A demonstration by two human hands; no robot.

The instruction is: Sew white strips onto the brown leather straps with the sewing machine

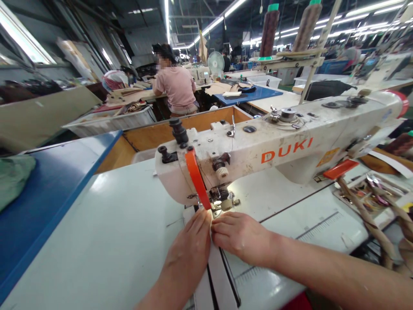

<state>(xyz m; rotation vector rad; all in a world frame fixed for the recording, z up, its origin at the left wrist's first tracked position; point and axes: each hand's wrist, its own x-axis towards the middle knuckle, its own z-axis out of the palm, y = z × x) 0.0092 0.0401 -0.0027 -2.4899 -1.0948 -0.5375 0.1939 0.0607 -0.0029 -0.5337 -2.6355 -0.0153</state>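
A white sewing machine (245, 146) with orange "DUKI" lettering stands across the table. Under its lit needle area, a long white strip with black edges (222, 277) runs back toward me. My left hand (193, 241) is at the strip's left side, its fingers pressed together on it just before the presser foot (217, 209). From the right, my right hand (240, 234) pinches the strip with curled fingers, nearly touching the left hand. The fingertips and the strip's far end are partly hidden. An orange guard (197, 178) hangs just above the fingers.
A blue board (61, 172) borders the table's left side. At right, a tray of small tools (380, 193) stands beside brown strips (368, 219). Thread cones (270, 32) rise behind the machine. A person in a pink shirt (177, 88) sits ahead, near a grey bin (109, 122).
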